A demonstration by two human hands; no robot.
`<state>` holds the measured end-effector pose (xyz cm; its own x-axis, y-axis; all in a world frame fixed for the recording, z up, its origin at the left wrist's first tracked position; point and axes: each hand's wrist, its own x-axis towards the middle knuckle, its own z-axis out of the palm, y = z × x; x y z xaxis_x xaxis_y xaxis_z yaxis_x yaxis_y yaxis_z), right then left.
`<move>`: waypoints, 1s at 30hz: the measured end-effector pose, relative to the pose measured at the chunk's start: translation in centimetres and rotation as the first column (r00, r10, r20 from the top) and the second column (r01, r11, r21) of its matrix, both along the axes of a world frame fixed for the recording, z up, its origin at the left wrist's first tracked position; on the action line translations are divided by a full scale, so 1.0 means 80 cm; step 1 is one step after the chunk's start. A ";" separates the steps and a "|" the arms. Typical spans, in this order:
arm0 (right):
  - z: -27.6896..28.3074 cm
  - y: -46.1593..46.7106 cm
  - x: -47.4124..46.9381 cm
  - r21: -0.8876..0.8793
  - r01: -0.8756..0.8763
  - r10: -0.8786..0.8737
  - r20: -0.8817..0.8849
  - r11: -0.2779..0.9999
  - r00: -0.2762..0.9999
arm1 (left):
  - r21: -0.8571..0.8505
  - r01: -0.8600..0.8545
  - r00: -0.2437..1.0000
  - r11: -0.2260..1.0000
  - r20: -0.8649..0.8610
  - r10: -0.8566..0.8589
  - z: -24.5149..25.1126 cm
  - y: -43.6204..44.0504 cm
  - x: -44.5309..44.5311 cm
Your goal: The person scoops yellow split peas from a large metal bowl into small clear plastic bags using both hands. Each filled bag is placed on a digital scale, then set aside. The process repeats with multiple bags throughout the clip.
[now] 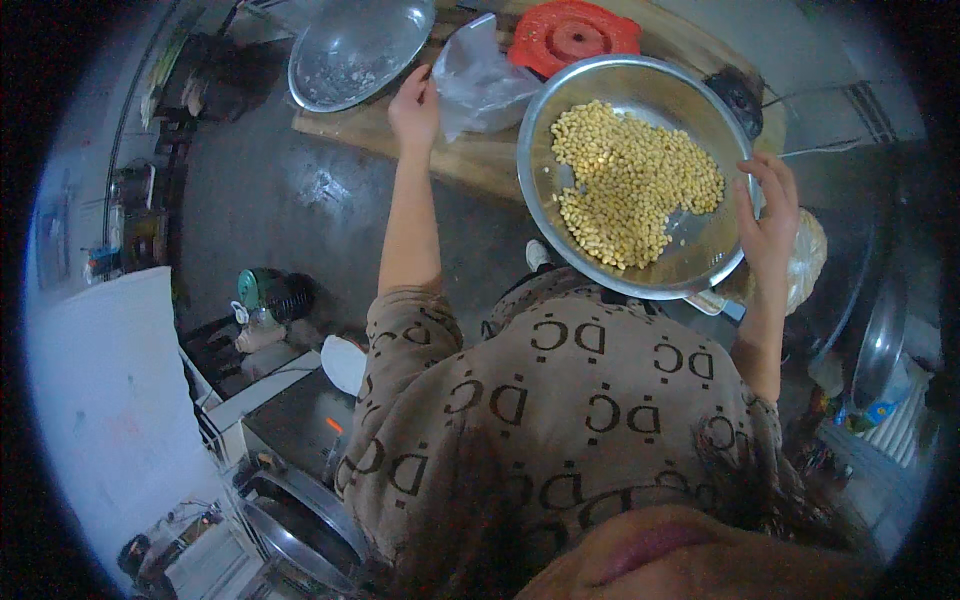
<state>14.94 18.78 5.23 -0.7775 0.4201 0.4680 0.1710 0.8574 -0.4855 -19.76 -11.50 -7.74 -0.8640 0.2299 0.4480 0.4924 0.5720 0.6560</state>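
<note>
My right hand (772,206) grips the right rim of a wide stainless steel basin (701,270), thumb on the inner side. Pale yellow beans (637,176), which look like soybeans, lie heaped in it, and the basin's bottom shows at their lower right. The basin is in front of my body, overlapping the edge of a wooden table (465,161). At the left side of a clear plastic bag (484,86), my left hand (415,112) is raised with its fingers curled. Whether those fingers pinch the bag is not plain.
Left of the bag, a second metal basin (360,56) holds whitish residue. Behind the bag lies a red plastic item (574,37); a dark bag (735,97) is right of it. Lower left stand a green-topped container (259,289) and a metal pan (300,517) on a counter.
</note>
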 end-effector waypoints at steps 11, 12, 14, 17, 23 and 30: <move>0.001 -0.031 -0.117 -0.303 -0.390 0.398 -0.040 0.869 0.917 | 0.502 -0.038 0.960 0.864 0.260 -0.109 0.048 0.012 0.005; -0.003 -0.039 -0.144 -0.393 -0.350 0.380 -0.001 0.850 0.925 | 0.531 -0.014 0.956 0.847 0.255 -0.144 0.051 0.014 0.007; -0.016 -0.062 -0.207 -0.458 -0.420 0.431 -0.087 0.784 0.898 | 0.604 -0.013 0.939 0.797 0.282 -0.198 0.058 0.020 0.014; -0.044 -0.110 -0.297 -0.339 -0.493 0.456 -0.187 0.801 0.870 | 0.645 -0.007 0.922 0.764 0.301 -0.245 0.068 0.030 0.026; -0.095 -0.131 -0.390 -0.811 -0.449 0.703 -0.066 0.376 0.708 | 0.558 -0.166 0.940 0.813 0.339 -0.041 0.079 -0.002 0.018; -0.167 -0.066 -0.457 -0.612 -0.356 0.564 0.183 0.707 0.805 | 0.779 -0.276 0.958 0.563 0.180 0.222 0.080 -0.175 0.009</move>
